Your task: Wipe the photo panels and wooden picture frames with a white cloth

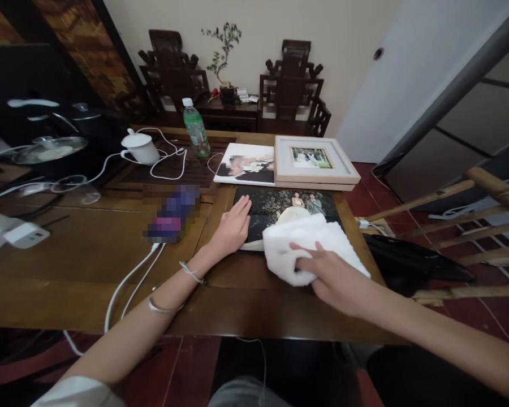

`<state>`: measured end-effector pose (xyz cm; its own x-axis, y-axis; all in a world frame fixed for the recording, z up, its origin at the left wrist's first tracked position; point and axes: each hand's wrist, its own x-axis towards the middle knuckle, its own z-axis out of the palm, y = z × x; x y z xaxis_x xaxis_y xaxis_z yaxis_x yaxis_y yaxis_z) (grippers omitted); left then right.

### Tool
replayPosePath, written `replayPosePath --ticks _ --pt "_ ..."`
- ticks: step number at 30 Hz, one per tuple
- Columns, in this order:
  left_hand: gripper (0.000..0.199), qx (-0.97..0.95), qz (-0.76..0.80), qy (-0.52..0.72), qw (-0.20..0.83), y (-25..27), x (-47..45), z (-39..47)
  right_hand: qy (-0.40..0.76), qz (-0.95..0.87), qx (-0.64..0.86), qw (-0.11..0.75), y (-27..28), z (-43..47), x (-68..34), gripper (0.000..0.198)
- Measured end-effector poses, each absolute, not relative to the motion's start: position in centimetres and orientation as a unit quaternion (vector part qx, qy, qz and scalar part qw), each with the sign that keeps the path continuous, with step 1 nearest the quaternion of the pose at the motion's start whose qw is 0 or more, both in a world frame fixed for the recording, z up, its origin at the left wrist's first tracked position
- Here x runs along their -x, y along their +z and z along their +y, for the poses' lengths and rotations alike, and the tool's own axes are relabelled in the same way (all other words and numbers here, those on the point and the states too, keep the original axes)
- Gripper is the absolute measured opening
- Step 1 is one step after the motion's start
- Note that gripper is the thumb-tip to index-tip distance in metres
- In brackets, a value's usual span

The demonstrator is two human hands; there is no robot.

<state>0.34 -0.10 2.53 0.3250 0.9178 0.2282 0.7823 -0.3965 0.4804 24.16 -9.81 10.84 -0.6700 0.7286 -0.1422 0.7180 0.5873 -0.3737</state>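
Note:
A dark photo print (263, 209) of a couple lies flat near the table's front edge. My left hand (234, 225) rests on its left side, palm down with the fingers stretched out. In my right hand (322, 271) is a white cloth (309, 240), bunched under the fingers and spread over the print's lower right part. The cloth hides that corner. Just behind the print lie a white-edged photo panel (246, 164) and a pale wooden picture frame (343, 164), side by side.
On the table (89, 288) stand a green-tinted bottle (197, 130), a white lidded cup (139, 148) and a glass-lidded pot (51, 150). A blurred-out phone-like device (173, 215) has white cables. A bamboo chair (483, 226) stands at the right.

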Motion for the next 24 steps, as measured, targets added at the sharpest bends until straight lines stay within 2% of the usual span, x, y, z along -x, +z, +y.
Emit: replayPosePath --ticks 5,9,12,17,21,24 --pt "0.048 -0.803 0.528 0.237 0.14 2.2 -0.3 0.0 0.138 -0.885 0.439 0.067 10.5 -5.0 -25.9 0.045" --pt "0.048 -0.799 0.518 0.267 0.147 2.1 -0.3 0.0 0.102 -0.862 0.494 0.045 10.5 -1.5 -23.7 0.048" --pt "0.046 -0.775 0.49 0.362 0.164 2.6 -0.3 0.0 0.089 -0.86 0.502 0.023 10.2 -0.2 -20.5 0.051" --pt "0.046 -0.698 0.487 0.495 0.174 3.9 -0.3 -0.5 0.13 -0.92 0.369 -0.006 10.0 -1.2 -16.5 0.054" --pt "0.048 -0.697 0.496 0.488 0.173 3.9 -0.4 -0.5 0.172 -0.935 0.311 -0.013 10.6 -3.9 -17.0 0.049" --pt "0.047 -0.736 0.49 0.433 0.176 3.2 -0.5 -0.3 0.221 -0.926 0.306 -0.021 11.5 -6.0 -19.0 0.05"
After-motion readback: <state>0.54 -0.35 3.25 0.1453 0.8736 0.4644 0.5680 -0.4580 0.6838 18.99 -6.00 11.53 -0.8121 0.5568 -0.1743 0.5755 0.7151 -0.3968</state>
